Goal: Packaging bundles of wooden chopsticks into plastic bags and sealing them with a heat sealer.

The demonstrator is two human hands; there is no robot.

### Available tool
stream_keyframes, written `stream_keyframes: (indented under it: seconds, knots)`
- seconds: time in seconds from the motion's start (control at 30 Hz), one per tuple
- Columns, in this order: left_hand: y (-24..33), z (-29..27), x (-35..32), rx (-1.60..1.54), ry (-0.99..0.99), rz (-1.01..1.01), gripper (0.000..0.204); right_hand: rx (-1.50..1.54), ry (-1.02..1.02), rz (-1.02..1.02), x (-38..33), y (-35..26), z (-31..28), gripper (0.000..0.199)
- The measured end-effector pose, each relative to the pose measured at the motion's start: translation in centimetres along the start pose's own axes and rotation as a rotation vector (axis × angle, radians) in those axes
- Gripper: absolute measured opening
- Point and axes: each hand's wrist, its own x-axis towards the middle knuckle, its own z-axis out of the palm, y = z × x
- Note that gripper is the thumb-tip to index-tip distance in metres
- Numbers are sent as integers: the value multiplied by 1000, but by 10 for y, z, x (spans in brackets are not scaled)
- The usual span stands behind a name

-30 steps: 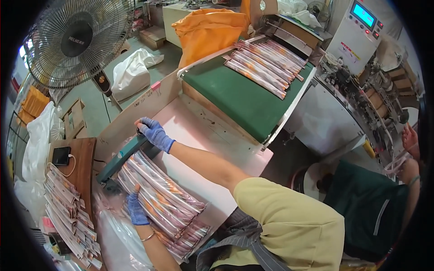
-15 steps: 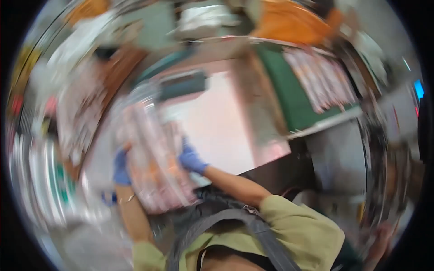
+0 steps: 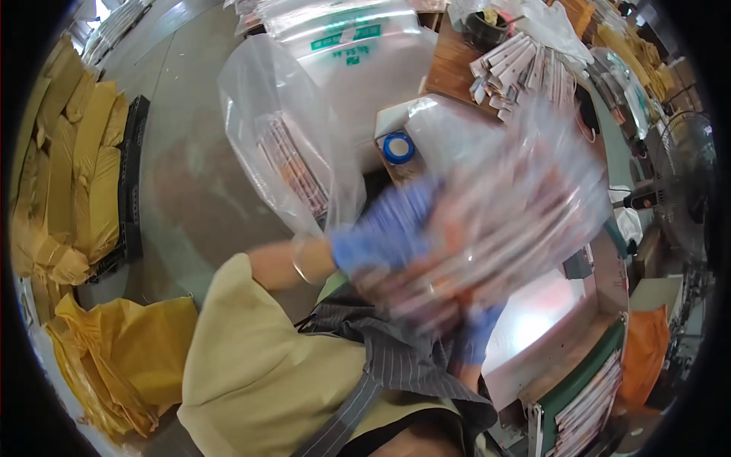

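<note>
A bundle of slim pink-and-orange packs in clear plastic point(image 3: 502, 221) is held up in front of me, smeared by motion. My left hand point(image 3: 392, 228), in a blue glove, grips the bundle's near left side, its fingers blurred. My right hand point(image 3: 483, 327), also gloved in blue, is at the bundle's lower right edge, mostly hidden by it. Just beyond my left wrist stands a large open clear plastic bag point(image 3: 247, 99), with a similar row of packs point(image 3: 293, 164) inside it.
A blue roll of tape point(image 3: 398, 148) lies at the bench corner. Loose slim packs point(image 3: 525, 72) cover a brown board, and a lit white panel point(image 3: 533, 312) lies right. More packs point(image 3: 590, 411) fill a green tray. Yellow sacks point(image 3: 80, 167) stand left; a fan point(image 3: 685, 183) stands right.
My view has swung left, bringing the floor, yellow sacks and large clear bag into sight. Both hands have carried the bundle along, off the lit panel and up.
</note>
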Motion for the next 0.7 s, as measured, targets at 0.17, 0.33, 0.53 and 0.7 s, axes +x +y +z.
stream_keyframes:
  seconds: [0.17,0.33,0.53,0.7]
  knots:
    - [-40,-224,85,-594,-128,108,29,-303,2,-647,73,-84,191,67]
    - [-103,-428,5,36,187,-487,46,77,-341,-618,42,-80,290,99]
    - [25,-326,30,678,-435,-629,62,-869,-758,-353,45,-38,246,78]
    - [-43,-311,68,846,-346,-357,64,-772,-745,-253,112,75,339,53]
